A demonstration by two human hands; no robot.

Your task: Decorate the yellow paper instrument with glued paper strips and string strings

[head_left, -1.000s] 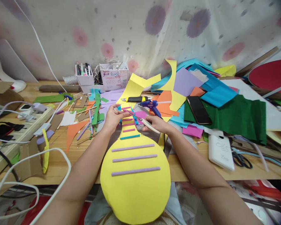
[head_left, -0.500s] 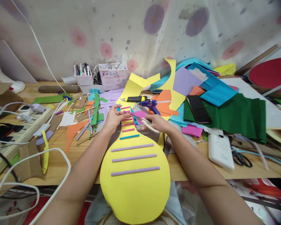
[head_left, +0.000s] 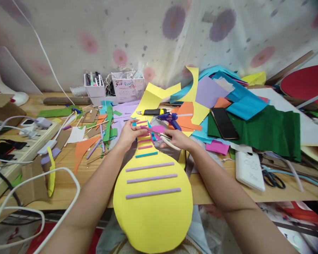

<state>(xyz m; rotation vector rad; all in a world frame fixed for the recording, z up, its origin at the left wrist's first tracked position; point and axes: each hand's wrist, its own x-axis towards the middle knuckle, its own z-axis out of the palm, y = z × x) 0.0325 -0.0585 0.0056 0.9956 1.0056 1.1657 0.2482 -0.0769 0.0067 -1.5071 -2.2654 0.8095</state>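
A yellow guitar-shaped foam cutout [head_left: 152, 208] lies over the table's front edge, with purple, teal and pink strips glued across it. My left hand [head_left: 128, 134] pinches a thin pink strip [head_left: 145, 127] at the cutout's narrow neck. My right hand [head_left: 176, 138] is closed on white-handled scissors [head_left: 169, 140] whose blades point at that strip. A pink foam scrap [head_left: 158, 128] lies just beyond the blades.
A blue glue gun [head_left: 171, 119] and a yellow utility knife [head_left: 151, 112] lie behind my hands. Foam sheets, green felt [head_left: 270, 130] and a phone [head_left: 224, 123] pile up to the right. A power strip [head_left: 21, 148] with cables sits left. Pen boxes [head_left: 95, 86] stand at the back.
My hands stayed at the neck of the cutout; the scissors shifted slightly toward the pink strip.
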